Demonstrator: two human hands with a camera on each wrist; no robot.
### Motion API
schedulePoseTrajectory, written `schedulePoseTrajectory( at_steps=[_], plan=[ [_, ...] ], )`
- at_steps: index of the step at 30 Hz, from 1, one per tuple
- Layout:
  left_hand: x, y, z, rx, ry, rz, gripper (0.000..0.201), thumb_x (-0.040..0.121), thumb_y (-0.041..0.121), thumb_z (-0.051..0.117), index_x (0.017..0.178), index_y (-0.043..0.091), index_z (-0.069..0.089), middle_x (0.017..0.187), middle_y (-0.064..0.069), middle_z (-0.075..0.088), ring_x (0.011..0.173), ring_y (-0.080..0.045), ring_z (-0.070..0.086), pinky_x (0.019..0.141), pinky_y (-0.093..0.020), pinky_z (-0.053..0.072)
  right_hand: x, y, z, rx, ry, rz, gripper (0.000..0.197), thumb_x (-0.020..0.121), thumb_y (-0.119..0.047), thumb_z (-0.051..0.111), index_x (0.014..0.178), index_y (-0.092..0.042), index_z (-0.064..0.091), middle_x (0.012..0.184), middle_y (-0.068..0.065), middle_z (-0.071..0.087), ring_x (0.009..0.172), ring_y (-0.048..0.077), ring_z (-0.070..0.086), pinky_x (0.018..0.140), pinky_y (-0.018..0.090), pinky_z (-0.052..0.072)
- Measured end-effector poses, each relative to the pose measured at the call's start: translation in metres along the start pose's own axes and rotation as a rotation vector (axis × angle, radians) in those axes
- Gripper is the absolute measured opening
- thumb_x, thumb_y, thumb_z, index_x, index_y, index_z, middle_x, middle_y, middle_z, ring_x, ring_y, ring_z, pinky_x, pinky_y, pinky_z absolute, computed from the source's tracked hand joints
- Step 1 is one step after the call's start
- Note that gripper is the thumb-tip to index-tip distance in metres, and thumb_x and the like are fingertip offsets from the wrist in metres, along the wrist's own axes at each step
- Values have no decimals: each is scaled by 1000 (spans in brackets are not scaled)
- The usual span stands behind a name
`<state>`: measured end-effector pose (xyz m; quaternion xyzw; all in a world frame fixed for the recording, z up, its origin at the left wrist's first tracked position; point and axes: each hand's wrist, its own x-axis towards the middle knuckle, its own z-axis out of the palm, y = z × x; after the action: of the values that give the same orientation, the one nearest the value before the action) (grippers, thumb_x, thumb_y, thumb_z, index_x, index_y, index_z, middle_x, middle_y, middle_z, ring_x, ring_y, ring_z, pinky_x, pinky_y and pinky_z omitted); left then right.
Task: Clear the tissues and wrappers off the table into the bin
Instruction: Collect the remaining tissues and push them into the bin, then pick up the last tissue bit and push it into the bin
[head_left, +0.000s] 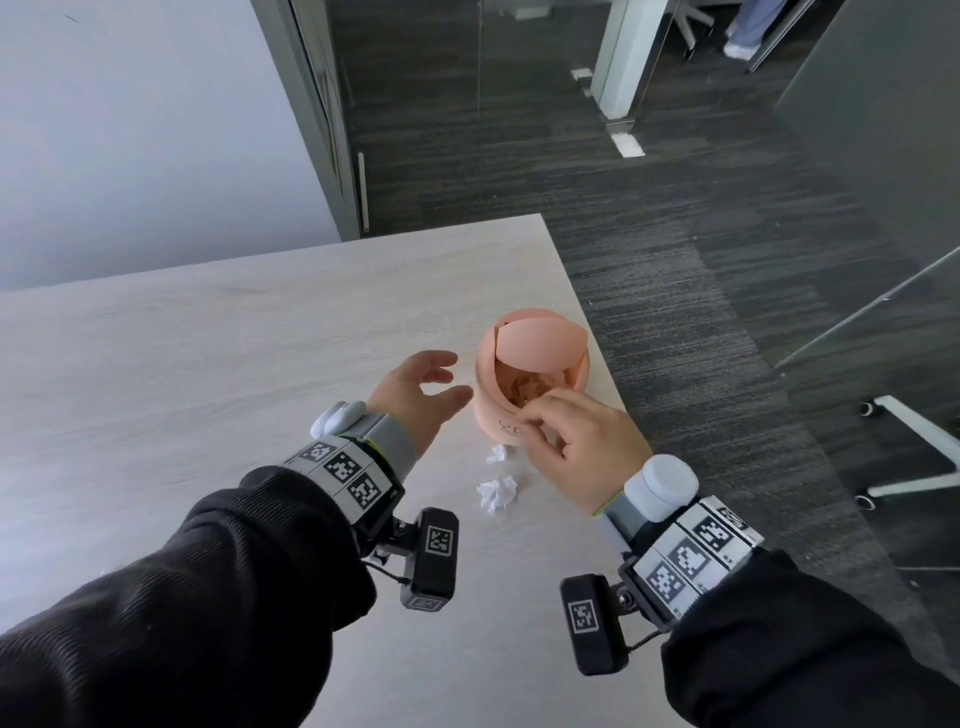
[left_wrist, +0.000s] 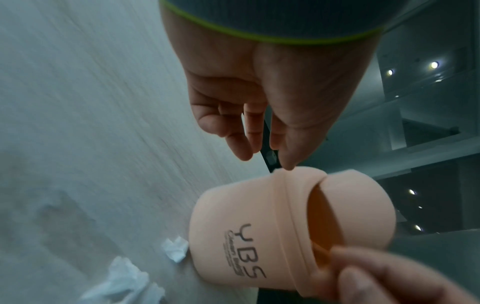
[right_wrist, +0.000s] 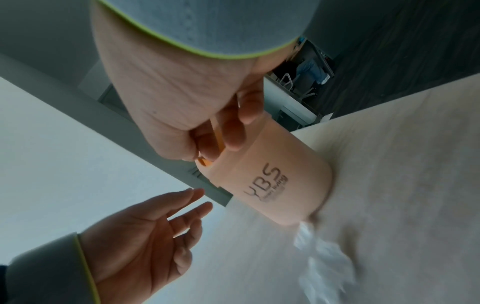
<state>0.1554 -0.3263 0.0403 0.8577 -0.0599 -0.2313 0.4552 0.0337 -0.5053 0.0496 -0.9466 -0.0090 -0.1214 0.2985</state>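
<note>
A peach-pink bin (head_left: 511, 415) with a swing lid stands near the right edge of the pale wooden table (head_left: 208, 364). Its lid is tipped and the opening faces me. My right hand (head_left: 530, 415) pinches a thin orange wrapper (right_wrist: 218, 136) at the bin's opening (right_wrist: 272, 181). My left hand (head_left: 447, 382) hovers open just left of the bin (left_wrist: 246, 226), fingers relaxed and holding nothing. Two crumpled white tissues lie on the table in front of the bin, a small tissue (head_left: 496, 453) and a larger tissue (head_left: 497, 493). Something orange-brown lies inside the bin.
The table's right edge (head_left: 597, 332) runs close beside the bin, with dark carpet (head_left: 727, 312) below. A white chair base (head_left: 914, 457) stands on the floor at the right. Glass walls and a door frame stand behind the table.
</note>
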Motion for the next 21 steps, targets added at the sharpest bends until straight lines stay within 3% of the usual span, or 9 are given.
schedulePoseTrajectory(
  at_steps=[2,4,7,10,12,14,16,21],
  plan=[
    [-6,-13,-10,0,20,-23,34,88,35,66,121,35,59,111,17,66,82,-9,70,72,-32,55,-9,4,13,-2,-125,45,11,85,-22,60,93,-23,69,81,-14,58,62,6,48,57,26,45],
    [-16,-31,-23,-5,48,-62,29,90,33,63,119,32,61,109,15,67,80,-8,71,70,-30,54,-18,12,35,-10,-313,180,21,86,-22,59,104,-26,68,104,-13,65,81,14,61,71,24,46],
    [-34,-62,-41,-24,97,-144,24,92,30,61,115,30,63,107,12,68,81,-10,71,72,-33,55,-30,21,67,-61,-477,277,41,87,-24,55,128,-31,56,147,-15,43,113,14,59,88,25,47],
    [-55,-94,-62,-30,152,-216,21,92,26,61,113,27,64,105,9,69,81,-13,71,71,-34,54,-33,21,88,-111,-522,306,48,86,-22,52,133,-29,48,156,-13,27,115,21,57,88,33,49],
    [-69,-114,-77,-23,188,-255,21,93,24,61,113,25,65,105,7,69,81,-13,70,71,-34,54,-32,21,95,-142,-511,320,40,85,-18,51,125,-25,55,151,-9,35,113,24,57,86,33,49],
    [-86,-138,-97,-33,240,-304,20,93,22,60,112,24,65,105,5,69,82,-15,70,74,-37,54,-27,19,102,-151,-500,315,27,84,-13,50,106,-19,64,131,-2,52,106,26,58,81,34,49],
    [-101,-160,-114,-48,295,-353,19,93,19,60,111,22,66,105,2,70,82,-16,70,75,-38,53,-25,18,103,-166,-525,315,18,84,-11,50,90,-18,65,110,1,57,96,27,59,74,34,47],
    [-134,-213,-158,-35,391,-456,14,92,17,61,103,21,69,101,-1,72,79,-15,70,70,-34,52,-13,-12,125,-144,-639,281,15,87,-19,54,94,-22,67,98,-2,60,97,23,58,76,33,45]
  ],
)
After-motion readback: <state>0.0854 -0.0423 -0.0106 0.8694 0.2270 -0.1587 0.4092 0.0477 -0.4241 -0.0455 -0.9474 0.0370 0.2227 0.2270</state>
